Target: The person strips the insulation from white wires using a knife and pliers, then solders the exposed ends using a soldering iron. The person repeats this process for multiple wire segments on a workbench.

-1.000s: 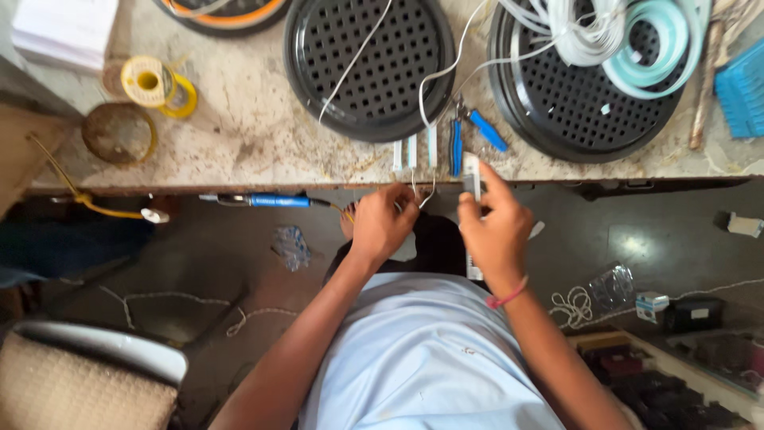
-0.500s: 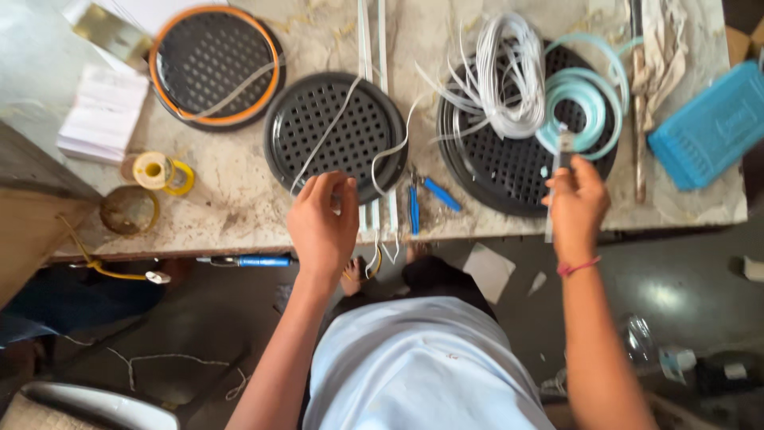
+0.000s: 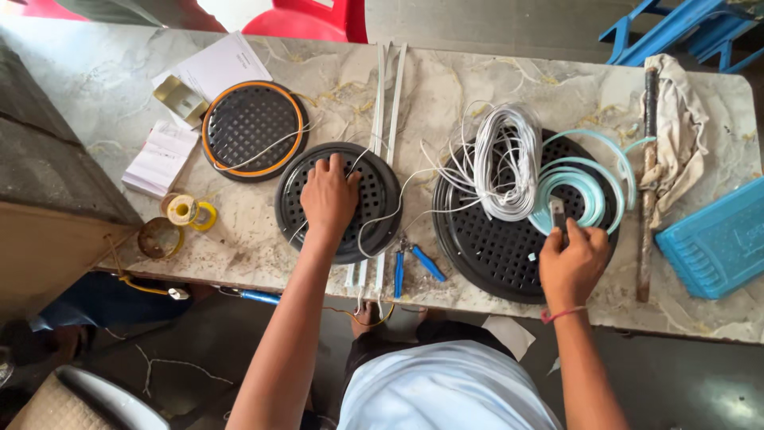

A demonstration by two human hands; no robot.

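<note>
Perforated black discs on the table (image 3: 103,87): we count three. One has an orange rim (image 3: 253,130), a middle disc (image 3: 374,199) lies beside it, and the largest disc (image 3: 493,247) sits right of centre. On the largest disc rest one coil of white wire (image 3: 509,159) and one coil of pale blue strip (image 3: 585,187). Also noted: one pair of blue-handled pliers (image 3: 414,263), two white channel strips (image 3: 386,87), one blue tray (image 3: 720,239).

Left hand (image 3: 328,195): arm extended forward, palm down, fingers spread flat on the middle disc, gripping nothing. Right hand (image 3: 571,263): arm extended over the largest disc, fingers pinched closed on a small grey-white piece (image 3: 557,213) held upright at the edge of the blue strip coil.

Versus half a second back: both hands have moved further onto the table; the left has shifted from the near edge of the middle disc to its centre, and the right has come from beside the largest disc to above it.
</note>
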